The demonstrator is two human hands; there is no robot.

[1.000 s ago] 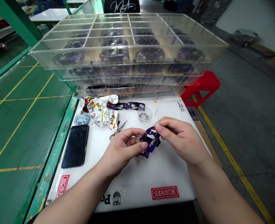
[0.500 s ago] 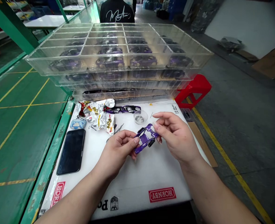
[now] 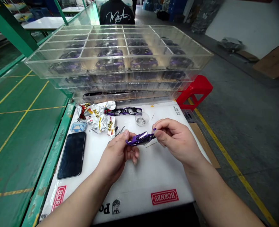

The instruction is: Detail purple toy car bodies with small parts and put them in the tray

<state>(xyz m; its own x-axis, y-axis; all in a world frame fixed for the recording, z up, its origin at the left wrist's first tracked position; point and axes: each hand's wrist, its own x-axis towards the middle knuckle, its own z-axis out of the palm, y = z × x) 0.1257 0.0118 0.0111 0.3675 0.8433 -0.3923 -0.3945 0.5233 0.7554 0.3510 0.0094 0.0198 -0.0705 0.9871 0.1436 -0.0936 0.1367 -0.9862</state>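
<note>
A purple toy car body (image 3: 140, 138) is held sideways above the white work surface (image 3: 139, 176). My left hand (image 3: 120, 151) pinches its left end between thumb and fingers. At its right end, the fingertips of my right hand (image 3: 172, 137) close on the edge. Beyond the hands, a small clear dish (image 3: 142, 119) holds tiny silvery parts. More purple car bodies (image 3: 125, 111) lie in a row behind it. A thin pointed tool (image 3: 121, 130) rests near my left hand, partly covered by it.
Stacked clear compartment trays (image 3: 120, 60) with purple car bodies stand at the back. On the left lie a black phone (image 3: 72, 154), a blue case (image 3: 79, 126) and crumpled snack wrappers (image 3: 101, 116). A red stool (image 3: 196, 90) stands at right. A person in black (image 3: 117, 12) is beyond the trays.
The car body has been turned over from its open face to its side and shifted slightly left. Both hands still grip its ends; a thin stick on the surface now shows below it.
</note>
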